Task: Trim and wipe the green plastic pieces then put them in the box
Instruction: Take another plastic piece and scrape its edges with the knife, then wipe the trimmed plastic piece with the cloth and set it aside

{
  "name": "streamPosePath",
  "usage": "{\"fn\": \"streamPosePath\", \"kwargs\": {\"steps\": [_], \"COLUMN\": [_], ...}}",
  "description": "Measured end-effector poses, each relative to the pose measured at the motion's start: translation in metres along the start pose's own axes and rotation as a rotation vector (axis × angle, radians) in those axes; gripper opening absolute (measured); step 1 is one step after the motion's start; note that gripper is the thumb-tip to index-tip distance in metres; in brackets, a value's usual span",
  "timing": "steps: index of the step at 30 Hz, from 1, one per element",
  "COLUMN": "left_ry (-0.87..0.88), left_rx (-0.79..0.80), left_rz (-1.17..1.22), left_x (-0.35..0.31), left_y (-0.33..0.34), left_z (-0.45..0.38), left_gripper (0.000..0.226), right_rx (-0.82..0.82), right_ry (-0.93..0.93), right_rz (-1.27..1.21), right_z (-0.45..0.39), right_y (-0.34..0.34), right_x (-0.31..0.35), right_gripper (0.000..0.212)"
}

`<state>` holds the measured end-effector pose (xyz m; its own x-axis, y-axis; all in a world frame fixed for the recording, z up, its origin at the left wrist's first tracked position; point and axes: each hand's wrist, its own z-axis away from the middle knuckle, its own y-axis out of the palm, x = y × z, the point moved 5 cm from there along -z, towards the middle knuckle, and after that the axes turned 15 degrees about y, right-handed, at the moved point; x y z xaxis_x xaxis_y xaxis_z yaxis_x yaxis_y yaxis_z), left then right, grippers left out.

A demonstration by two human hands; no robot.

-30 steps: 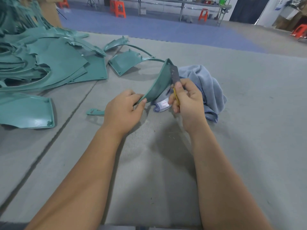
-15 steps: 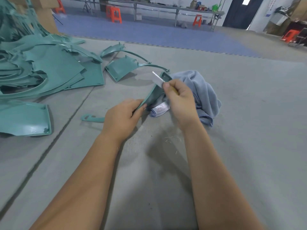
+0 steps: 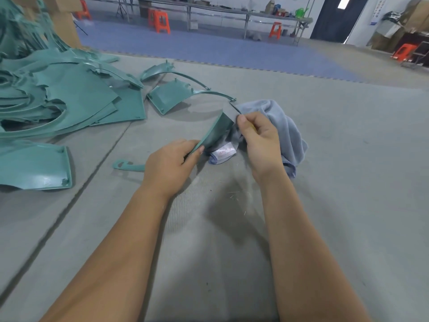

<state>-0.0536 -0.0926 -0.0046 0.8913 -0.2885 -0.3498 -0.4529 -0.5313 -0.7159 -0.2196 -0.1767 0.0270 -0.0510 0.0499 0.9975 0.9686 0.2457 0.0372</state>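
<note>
I'm on the trimming step right now, by the look of it. My left hand (image 3: 170,167) pinches the near corner of a green piece (image 3: 214,133), thumb on top, holding it tilted up off the mat (image 3: 348,182). My right hand (image 3: 260,140) is curled around a small blade (image 3: 233,107) with a bit of yellow handle showing, and the blade sits right at the piece's far top edge. The hands are close together, both working the same piece.

Next move, I reckon, is drawing the blade along that edge with steady, light pressure while the left keeps the piece from flexing. Thin plastic like this probably bends easily.

The piece is smooth, slightly glossy and curved like a fender. The grey cloth (image 3: 285,126) right behind it is soft, crumpled towelling with a white label. Fine shavings (image 3: 233,194) lie on the ribbed mat under my hands. The pile of green pieces (image 3: 65,101) is off to the left, and a small green strip (image 3: 127,165) lies near my left hand. I can't see the box.
</note>
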Motion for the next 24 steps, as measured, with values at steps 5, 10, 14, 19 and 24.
{"fn": "streamPosePath", "kwargs": {"steps": [5,10,14,19,24], "left_ry": [-0.022,-0.035,-0.049,-0.057,-0.080], "left_rx": [0.002,-0.009,-0.003,-0.005,-0.058], "left_rz": [-0.027,-0.058,-0.052,-0.020,0.087], "left_x": [0.001,0.004,0.004,0.005,0.005], "left_y": [0.000,0.001,0.001,0.000,-0.002], "left_z": [-0.001,-0.004,-0.004,-0.004,-0.003], "left_gripper": [0.031,0.030,0.030,0.026,0.021], "right_rx": [-0.028,0.049,-0.048,-0.475,-0.588], "right_ry": [0.055,0.237,0.124,-0.103,-0.041], "right_rz": [-0.080,0.559,0.887,0.723,0.991], "right_z": [0.002,0.004,0.003,0.004,0.000], "right_y": [-0.007,-0.014,-0.011,-0.033,-0.039], "right_x": [-0.008,-0.025,-0.024,-0.002,-0.007], "right_gripper": [0.024,0.035,0.029,0.013,0.061]}}
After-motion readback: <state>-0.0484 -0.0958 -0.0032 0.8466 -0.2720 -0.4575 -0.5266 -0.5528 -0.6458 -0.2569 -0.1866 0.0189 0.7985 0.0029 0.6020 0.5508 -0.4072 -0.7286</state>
